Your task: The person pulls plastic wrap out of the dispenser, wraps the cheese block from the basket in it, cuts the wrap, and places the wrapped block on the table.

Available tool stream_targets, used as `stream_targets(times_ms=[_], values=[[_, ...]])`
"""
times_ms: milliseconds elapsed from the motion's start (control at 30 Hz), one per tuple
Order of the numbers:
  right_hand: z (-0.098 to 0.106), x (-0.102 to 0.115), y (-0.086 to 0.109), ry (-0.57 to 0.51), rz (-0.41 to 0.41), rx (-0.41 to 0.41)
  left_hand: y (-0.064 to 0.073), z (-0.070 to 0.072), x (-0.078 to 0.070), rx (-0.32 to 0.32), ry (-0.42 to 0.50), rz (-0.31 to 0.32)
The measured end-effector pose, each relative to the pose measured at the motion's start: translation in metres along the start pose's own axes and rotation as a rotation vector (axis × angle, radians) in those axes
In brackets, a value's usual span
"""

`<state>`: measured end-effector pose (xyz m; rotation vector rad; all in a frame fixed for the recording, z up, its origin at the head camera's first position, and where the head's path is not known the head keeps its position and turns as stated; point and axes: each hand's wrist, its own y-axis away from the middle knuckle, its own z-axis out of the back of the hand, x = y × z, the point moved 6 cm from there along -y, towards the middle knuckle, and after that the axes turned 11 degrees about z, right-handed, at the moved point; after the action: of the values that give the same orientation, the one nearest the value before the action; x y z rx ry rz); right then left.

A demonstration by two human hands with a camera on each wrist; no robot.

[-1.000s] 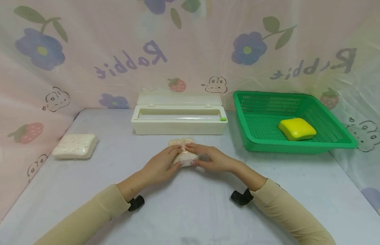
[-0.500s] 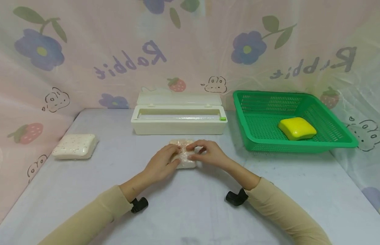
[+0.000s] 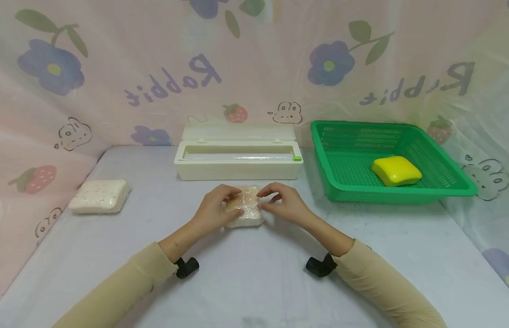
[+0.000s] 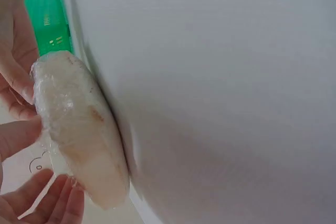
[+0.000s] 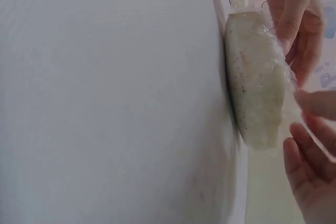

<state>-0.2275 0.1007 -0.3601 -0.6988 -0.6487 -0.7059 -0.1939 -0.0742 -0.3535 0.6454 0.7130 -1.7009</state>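
Observation:
A cream pillow-shaped bar of soap (image 3: 248, 214), wrapped in crinkled clear film, lies on the table in front of me. My left hand (image 3: 211, 207) holds its left side, with the thumb on the film-covered top and the fingers bent along the far side. At the right edge is my right hand (image 3: 289, 205), thumb and index fingertips slightly apart and right at the film. In the right wrist view, the right thumb (image 5: 315, 103) meets the loose wrap (image 5: 286, 77) while the other fingers spread below. The left wrist view shows the soap's speckled side (image 4: 89, 114).
Behind the hands stands a white cling film dispenser (image 3: 238, 171), its lid (image 3: 238, 133) raised and a film roll (image 3: 238, 156) inside. A green basket (image 3: 328, 175) at right holds a yellow bar (image 3: 396, 171). A red-speckled white bar (image 3: 99, 196), film-wrapped, lies at left.
My right hand has drawn back from the soap's top to its right edge. The left hand has shifted slightly left, and more of the wrapped top shows.

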Motion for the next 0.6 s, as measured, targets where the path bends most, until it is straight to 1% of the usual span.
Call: stream_targets(times_ms=[100, 167, 333, 433, 600], values=[[0.001, 0.000, -0.002, 0.034, -0.021, -0.025, -0.002, 0.000, -0.001, -0.002, -0.047, 0.015], [-0.001, 0.001, -0.004, 0.046, 0.006, -0.023, -0.004, -0.002, -0.002, 0.013, -0.076, 0.028], [-0.008, 0.005, -0.007, 0.052, 0.079, 0.032, -0.008, -0.005, -0.004, 0.067, -0.077, 0.063], [-0.014, 0.001, -0.007, 0.068, 0.067, 0.071, -0.011, -0.008, -0.003, 0.087, -0.080, 0.075], [-0.019, -0.005, -0.009, 0.063, 0.014, 0.105, -0.013, -0.012, -0.002, 0.093, -0.102, 0.082]])
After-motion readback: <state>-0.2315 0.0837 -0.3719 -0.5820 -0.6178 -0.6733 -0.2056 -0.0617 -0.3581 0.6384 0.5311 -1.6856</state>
